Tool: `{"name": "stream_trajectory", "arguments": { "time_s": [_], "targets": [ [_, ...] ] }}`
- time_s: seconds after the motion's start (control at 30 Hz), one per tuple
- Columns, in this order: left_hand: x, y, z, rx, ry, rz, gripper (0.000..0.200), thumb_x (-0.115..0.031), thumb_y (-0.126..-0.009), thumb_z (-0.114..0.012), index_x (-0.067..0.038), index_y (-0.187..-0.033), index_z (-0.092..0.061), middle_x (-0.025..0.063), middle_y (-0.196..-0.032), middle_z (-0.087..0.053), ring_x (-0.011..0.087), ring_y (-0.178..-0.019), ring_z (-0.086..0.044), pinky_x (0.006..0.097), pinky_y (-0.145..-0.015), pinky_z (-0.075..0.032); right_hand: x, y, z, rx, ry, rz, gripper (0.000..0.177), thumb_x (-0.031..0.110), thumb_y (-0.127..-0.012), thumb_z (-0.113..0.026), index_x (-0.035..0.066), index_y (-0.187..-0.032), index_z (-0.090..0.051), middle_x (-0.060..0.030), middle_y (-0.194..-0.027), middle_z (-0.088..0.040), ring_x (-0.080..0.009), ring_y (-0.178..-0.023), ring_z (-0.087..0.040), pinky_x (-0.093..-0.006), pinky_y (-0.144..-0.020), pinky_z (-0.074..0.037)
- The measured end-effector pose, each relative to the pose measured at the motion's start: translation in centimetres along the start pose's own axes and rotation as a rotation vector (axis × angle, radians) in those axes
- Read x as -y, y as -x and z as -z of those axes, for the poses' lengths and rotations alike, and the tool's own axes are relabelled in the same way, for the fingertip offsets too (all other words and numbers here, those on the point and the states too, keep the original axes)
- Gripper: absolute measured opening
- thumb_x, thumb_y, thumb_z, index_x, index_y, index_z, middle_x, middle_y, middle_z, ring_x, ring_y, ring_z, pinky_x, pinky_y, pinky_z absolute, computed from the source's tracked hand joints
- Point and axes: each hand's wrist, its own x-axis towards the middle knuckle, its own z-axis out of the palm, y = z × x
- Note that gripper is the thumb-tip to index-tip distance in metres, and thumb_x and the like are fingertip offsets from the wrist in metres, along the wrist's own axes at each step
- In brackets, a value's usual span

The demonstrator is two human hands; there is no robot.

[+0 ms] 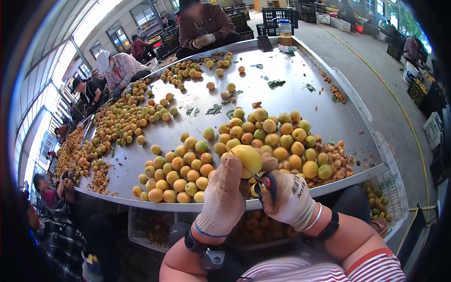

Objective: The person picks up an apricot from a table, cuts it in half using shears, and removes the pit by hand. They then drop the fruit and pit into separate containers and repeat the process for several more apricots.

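Note:
My left hand (222, 196), in a knitted work glove, is closed around a yellow apricot (247, 159) over the near edge of the table. My right hand (290, 196), gloved too, grips a plier-like hand tool (264, 184) with red and black handles. The tool's metal end meets the lower side of the apricot, and its tip is hidden there. Just beyond my hands lies a heap of apricots (271, 126), yellow to greenish. A second group of apricots (178, 171) spreads to the left, and a pile of pits and scraps (339, 160) lies at the right.
The metal table (300, 105) has a raised rim and scattered leaves (276, 83). Plastic crates (383, 197) of fruit stand below its near edge. Across the table sits a gloved person (204, 28); others work along the left side. A jar (285, 29) stands at the far corner.

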Motion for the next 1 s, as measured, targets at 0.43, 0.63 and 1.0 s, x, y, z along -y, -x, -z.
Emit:
{"name": "stream_trajectory", "arguments": {
  "time_s": [0.43, 0.63, 1.0],
  "targets": [
    [0.0, 0.0, -0.7, 0.079, -0.062, -0.227, 0.05, -0.04, -0.107, -0.05, 0.005, -0.128, -0.058, 0.0159, -0.12, -0.069, 0.0224, -0.114, -0.064, 0.0354, -0.105, -0.047, 0.7, -0.7, 0.8, 0.068, -0.062, -0.124, 0.014, 0.014, -0.096, -0.063, 0.002, -0.099, -0.055, -0.0149, -0.068, -0.062, -0.0361, -0.061, -0.065, -0.0455, -0.053, -0.049],
    [0.4, -0.2, -0.2, -0.005, -0.051, -0.179, 0.05, -0.04, -0.108, -0.048, 0.005, -0.127, -0.059, 0.0152, -0.12, -0.069, 0.0213, -0.113, -0.065, 0.0334, -0.102, -0.049, 0.1, -0.9, 1.1, 0.306, -0.544, -0.409, 0.013, 0.015, -0.098, -0.06, 0.003, -0.1, -0.056, -0.0142, -0.071, -0.064, -0.0365, -0.062, -0.065, -0.0445, -0.055, -0.05],
    [-0.8, -2.9, 3.2, -0.072, 0.127, -0.119, 0.07, -0.067, -0.101, -0.041, -0.001, -0.115, -0.062, 0.0066, -0.09, -0.065, 0.0203, -0.087, -0.064, 0.0317, -0.086, -0.051, -0.9, 0.1, 0.7, 0.147, -0.477, -0.356, 0.016, 0.011, -0.092, -0.068, 0.004, -0.105, -0.062, -0.0127, -0.07, -0.063, -0.0257, -0.062, -0.067, -0.0359, -0.058, -0.052]
  ]
}}
